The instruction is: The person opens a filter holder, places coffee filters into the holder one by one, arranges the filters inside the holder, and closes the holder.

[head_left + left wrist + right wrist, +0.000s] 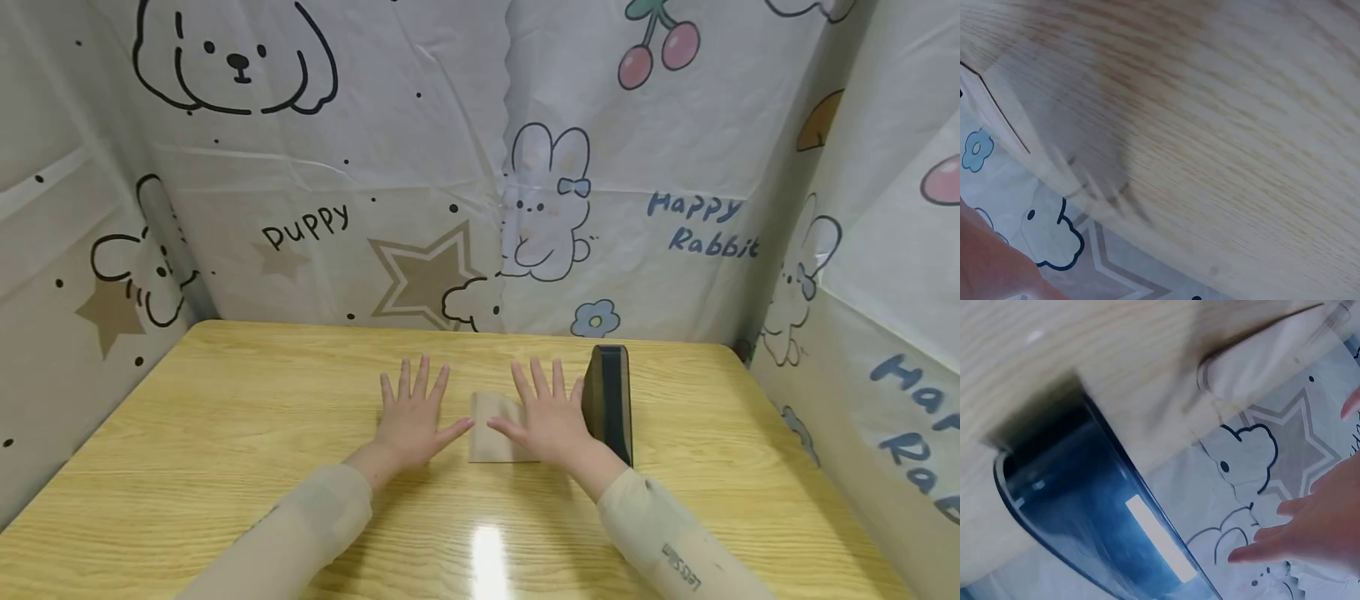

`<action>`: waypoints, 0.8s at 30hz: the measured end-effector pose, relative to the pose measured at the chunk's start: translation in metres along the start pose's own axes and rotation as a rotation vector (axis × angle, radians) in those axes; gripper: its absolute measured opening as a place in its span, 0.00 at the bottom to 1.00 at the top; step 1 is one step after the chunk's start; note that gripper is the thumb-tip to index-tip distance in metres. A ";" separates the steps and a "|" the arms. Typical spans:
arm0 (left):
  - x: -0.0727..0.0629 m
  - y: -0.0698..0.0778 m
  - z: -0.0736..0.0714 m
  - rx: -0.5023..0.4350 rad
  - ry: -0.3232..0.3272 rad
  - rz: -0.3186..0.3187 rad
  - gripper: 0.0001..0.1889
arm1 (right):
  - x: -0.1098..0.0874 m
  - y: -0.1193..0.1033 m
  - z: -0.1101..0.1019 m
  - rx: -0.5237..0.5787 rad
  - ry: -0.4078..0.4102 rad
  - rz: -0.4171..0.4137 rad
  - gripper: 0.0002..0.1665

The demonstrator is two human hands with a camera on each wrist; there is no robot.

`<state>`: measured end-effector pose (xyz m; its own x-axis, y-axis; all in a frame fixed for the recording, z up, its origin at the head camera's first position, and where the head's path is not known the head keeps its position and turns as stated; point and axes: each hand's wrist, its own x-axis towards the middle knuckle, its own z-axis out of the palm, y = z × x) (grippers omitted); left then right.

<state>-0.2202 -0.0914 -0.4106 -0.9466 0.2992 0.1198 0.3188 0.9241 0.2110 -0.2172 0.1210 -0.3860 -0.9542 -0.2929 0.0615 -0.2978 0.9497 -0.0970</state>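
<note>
Both hands hang palm down with fingers spread, thumbs pointing toward each other. My left hand (411,427) has nothing in it; part of it also shows at the lower left of the left wrist view. My right hand (553,423) is likewise empty and overlaps the right part of a flat beige rectangular piece (491,442) lying between the hands. In the right wrist view this beige piece (1247,365) shows a rounded, folded-looking edge. Just right of the right hand stands a tall, dark glossy case-like object (615,400), its curved side bearing a pale strip (1160,537).
The light wood-grain table (225,400) has rounded far corners. Behind it and along both sides hangs a white curtain (420,167) printed with cartoon animals, stars and lettering. A bright light reflection (489,558) shows near the table's front.
</note>
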 end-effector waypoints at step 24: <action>0.000 -0.001 -0.001 -0.027 0.016 -0.004 0.46 | 0.000 0.018 -0.032 -0.032 0.093 0.062 0.54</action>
<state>-0.2203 -0.0920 -0.4101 -0.9471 0.2915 0.1341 0.3162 0.9185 0.2373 -0.2212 0.1413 -0.3564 -0.9634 -0.2233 0.1483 -0.2357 0.9691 -0.0722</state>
